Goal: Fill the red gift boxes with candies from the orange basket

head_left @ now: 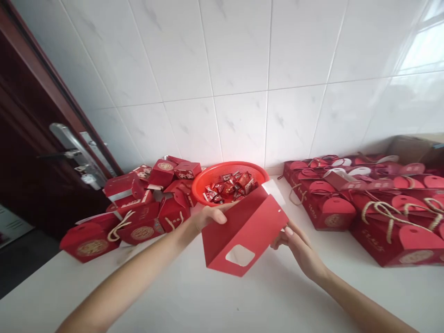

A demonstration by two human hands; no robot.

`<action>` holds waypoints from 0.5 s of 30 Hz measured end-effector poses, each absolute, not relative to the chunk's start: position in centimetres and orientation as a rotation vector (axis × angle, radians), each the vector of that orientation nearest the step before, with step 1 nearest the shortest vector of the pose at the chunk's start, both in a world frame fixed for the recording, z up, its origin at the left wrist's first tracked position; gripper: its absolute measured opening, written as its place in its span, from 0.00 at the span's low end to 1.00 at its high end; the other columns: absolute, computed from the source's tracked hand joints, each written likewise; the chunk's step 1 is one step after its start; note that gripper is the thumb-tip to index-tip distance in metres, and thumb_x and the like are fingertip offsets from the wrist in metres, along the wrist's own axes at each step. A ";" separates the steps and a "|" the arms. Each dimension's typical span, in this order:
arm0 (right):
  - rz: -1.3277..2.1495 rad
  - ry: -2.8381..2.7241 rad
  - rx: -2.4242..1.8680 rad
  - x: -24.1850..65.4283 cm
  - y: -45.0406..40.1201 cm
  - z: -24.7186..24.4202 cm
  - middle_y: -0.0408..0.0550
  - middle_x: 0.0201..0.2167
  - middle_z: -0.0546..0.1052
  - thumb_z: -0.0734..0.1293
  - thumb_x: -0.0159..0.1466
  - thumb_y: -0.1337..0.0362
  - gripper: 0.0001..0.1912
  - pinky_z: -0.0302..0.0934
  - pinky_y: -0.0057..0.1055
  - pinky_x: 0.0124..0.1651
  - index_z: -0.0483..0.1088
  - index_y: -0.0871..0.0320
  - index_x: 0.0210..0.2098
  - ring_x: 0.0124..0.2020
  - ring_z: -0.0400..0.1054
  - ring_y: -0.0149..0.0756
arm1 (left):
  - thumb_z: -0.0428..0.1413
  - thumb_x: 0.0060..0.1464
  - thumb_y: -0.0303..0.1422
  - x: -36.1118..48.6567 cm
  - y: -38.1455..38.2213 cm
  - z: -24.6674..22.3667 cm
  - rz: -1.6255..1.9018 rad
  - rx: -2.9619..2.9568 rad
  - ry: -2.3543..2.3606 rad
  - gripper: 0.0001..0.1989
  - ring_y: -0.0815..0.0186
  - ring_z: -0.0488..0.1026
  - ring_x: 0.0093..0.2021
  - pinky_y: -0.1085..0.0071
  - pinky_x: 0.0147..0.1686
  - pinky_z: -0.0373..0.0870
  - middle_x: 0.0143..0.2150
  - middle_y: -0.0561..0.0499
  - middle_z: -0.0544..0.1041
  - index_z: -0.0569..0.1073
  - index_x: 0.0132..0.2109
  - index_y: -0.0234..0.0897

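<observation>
Between my hands, above the white table, I hold a red cardboard box [256, 226], tilted, with a pale window or cut-out on its near face and a white flap at its far end. My left hand [212, 218] grips its left side, thumb on top and the other fingers hidden behind the card. At the right end, my right hand [294, 243] pinches the edge with thumb and fingers. Just behind the box stands an orange-red plastic basket [198, 182] with several small wrapped sweets [231, 186] in it.
Red gift boxes [144, 222], some with rope handles, are heaped at the left. Rows of closed red boxes [333, 208] with rope bows fill the right side. A cardboard carton [412, 145] stands at the far right. Behind is a tiled wall [239, 55]; a door handle [78, 152] is at left.
</observation>
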State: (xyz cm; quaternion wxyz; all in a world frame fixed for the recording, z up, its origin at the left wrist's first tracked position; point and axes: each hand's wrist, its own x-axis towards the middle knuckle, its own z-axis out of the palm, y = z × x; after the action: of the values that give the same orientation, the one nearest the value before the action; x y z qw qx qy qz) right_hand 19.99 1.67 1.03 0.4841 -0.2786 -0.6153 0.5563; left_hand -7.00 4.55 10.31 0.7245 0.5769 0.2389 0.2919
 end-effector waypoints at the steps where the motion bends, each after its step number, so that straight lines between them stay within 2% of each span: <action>1: 1.349 -1.478 -0.655 20.1 1.8 1.1 0.47 0.36 0.74 0.57 0.72 0.48 0.19 0.66 0.37 0.40 0.68 0.52 0.51 0.33 0.70 0.37 | 0.55 0.37 0.32 -6.3 5.0 9.4 0.563 1.198 0.461 0.33 0.57 0.79 0.38 0.69 0.33 0.70 0.44 0.43 0.81 0.71 0.55 0.29; 4: 1.247 -1.474 -0.699 20.1 1.6 1.6 0.42 0.27 0.70 0.59 0.71 0.49 0.17 0.65 0.35 0.39 0.69 0.52 0.49 0.30 0.68 0.35 | 0.54 0.34 0.30 -5.3 6.2 7.5 0.514 1.113 0.410 0.28 0.59 0.77 0.36 0.69 0.34 0.69 0.39 0.46 0.81 0.75 0.49 0.31; 7: 1.141 -1.490 -0.763 19.8 1.2 2.0 0.43 0.31 0.72 0.62 0.70 0.50 0.15 0.66 0.33 0.36 0.69 0.52 0.47 0.27 0.67 0.32 | 0.55 0.35 0.28 -5.4 6.8 6.8 0.564 1.224 0.498 0.21 0.61 0.75 0.35 0.70 0.33 0.66 0.34 0.49 0.80 0.77 0.41 0.34; 10: 1.037 -1.544 -0.779 19.8 1.0 2.0 0.46 0.40 0.73 0.64 0.69 0.50 0.13 0.65 0.31 0.31 0.68 0.52 0.45 0.26 0.67 0.30 | 0.57 0.44 0.32 -5.6 6.3 7.4 0.629 1.358 0.622 0.20 0.61 0.75 0.37 0.71 0.34 0.64 0.38 0.47 0.80 0.77 0.47 0.34; 12: 0.942 -1.613 -0.791 19.7 1.0 1.9 0.46 0.40 0.73 0.65 0.68 0.51 0.12 0.64 0.30 0.30 0.67 0.52 0.44 0.27 0.66 0.29 | 0.57 0.48 0.35 -5.6 5.6 8.3 0.725 1.413 0.630 0.24 0.59 0.75 0.41 0.69 0.38 0.66 0.45 0.45 0.80 0.74 0.54 0.35; 15: 0.817 -1.705 -0.789 19.2 1.0 2.1 0.45 0.38 0.73 0.66 0.68 0.53 0.11 0.65 0.31 0.33 0.67 0.53 0.45 0.27 0.66 0.29 | 0.55 0.53 0.43 -5.5 4.5 9.9 0.892 1.550 0.601 0.27 0.55 0.75 0.48 0.64 0.45 0.68 0.50 0.42 0.78 0.73 0.57 0.36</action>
State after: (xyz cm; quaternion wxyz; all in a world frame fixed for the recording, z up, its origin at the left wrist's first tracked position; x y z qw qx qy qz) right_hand 19.21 0.96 2.14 0.5195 -0.3292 -0.7112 0.3405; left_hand -5.50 4.48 9.94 0.5871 0.6650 0.2578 0.3829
